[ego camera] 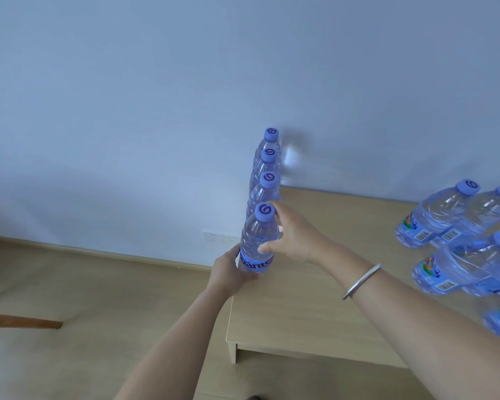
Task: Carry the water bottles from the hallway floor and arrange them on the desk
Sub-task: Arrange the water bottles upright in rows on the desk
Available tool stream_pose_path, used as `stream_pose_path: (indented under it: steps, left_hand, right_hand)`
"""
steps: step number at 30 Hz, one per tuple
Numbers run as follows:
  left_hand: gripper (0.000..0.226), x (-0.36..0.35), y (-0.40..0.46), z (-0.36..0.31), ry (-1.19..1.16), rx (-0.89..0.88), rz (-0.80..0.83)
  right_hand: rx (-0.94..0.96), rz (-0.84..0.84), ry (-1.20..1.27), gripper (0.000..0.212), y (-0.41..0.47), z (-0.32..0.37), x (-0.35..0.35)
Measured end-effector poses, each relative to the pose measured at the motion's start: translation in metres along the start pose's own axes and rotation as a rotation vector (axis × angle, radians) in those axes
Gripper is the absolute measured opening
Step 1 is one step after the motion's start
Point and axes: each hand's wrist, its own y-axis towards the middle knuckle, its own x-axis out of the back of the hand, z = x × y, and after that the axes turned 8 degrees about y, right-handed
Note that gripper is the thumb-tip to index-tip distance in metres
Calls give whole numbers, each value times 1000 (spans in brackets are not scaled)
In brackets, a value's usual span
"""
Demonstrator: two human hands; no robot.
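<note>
Both hands are on one water bottle (pixel 258 241) at the left edge of the worktop (pixel 300 298). The left hand (pixel 228 271) wraps round the bottom part, near the blue label, and its grip is tight on the bottle. The right hand (pixel 289 232) holds the top part, with the thumb on the front and the fingers round the back by the blue cap. The bottle stands straight up, but I cannot tell if its bottom is touching the wood yet. Behind it, three more bottles (pixel 267 166) stand in a neat line that runs back to the wall (pixel 156 111). More bottles (pixel 456 226) stand in a bunch on the right side of the worktop. So the step now looks like putting this bottle down as the fourth one in the line. Next, the bottle needs to sit flat and close behind its neighbour, in line with the others. Then both hands should let go slowly, because a bump could tip the tall thin bottles like dominoes. The bottle is near the edge, so it could fall to the floor (pixel 70 284).
</note>
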Motion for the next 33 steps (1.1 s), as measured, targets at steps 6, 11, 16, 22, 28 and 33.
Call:
stream_pose_path:
  steps: [6,11,16,22,28,33]
  left_hand:
    - [62,-2,4,0,19,-7,-11]
    - [61,-3,5,2,39,-6,-26]
    - [60,-3,5,0,60,12,-27]
    - [62,-15,-15,1,85,131,-102]
    - [70,-32,-42,1,100,170,-189]
    - [75,-62,-64,-2,91,193,-219]
  right_hand:
    - [27,-3,-8,67,4,-4,2]
    - [28,-1,-20,70,6,-4,3]
    - [46,1,-45,69,5,-5,2]
    - [39,12,-54,74,1,-7,2]
    - [-58,-45,-74,86,-29,-27,11]
    - [-97,-133,-86,71,-54,-38,34]
